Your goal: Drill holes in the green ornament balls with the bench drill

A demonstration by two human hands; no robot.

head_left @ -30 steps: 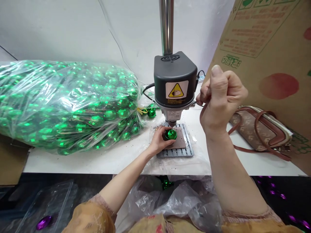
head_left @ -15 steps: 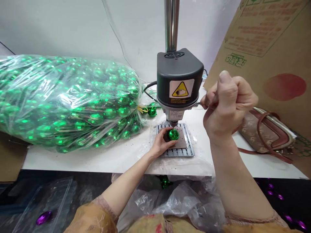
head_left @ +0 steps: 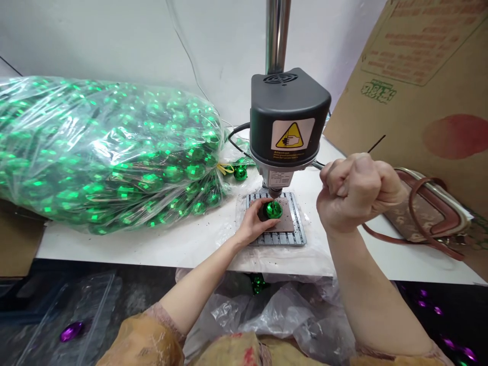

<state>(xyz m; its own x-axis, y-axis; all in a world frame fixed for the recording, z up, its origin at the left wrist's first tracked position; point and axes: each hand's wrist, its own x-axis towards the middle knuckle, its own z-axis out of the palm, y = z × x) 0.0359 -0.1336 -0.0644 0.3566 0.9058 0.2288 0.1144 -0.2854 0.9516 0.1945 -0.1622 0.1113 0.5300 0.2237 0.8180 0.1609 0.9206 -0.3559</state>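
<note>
A shiny green faceted ball (head_left: 273, 209) sits on a flat board (head_left: 286, 221) over the slotted metal base (head_left: 300, 235) of a small bench drill press (head_left: 287, 109). My left hand (head_left: 256, 219) pinches the ball from the left, thumb in front and fingers behind. The thin drill bit (head_left: 273, 199) reaches down to the ball's top; whether it is inside the ball, I cannot tell. To the right of the motor housing, my right hand (head_left: 358, 190) is closed in a fist around the press's feed lever (head_left: 317, 164). A thin dark rod (head_left: 376, 144) sticks out behind that fist.
A big clear bag (head_left: 114, 157) full of green balls lies on the left of the white table (head_left: 152, 249). On the right stand a brown handbag (head_left: 415, 203) and a large cardboard box (head_left: 404, 101). Crumpled plastic (head_left: 282, 310) hangs below the front edge. A purple ornament (head_left: 71, 331) lies lower left.
My right hand has come down with the feed lever, and the dark rod now shows behind it. My left hand still holds the green ball in place. The view has shifted slightly.
</note>
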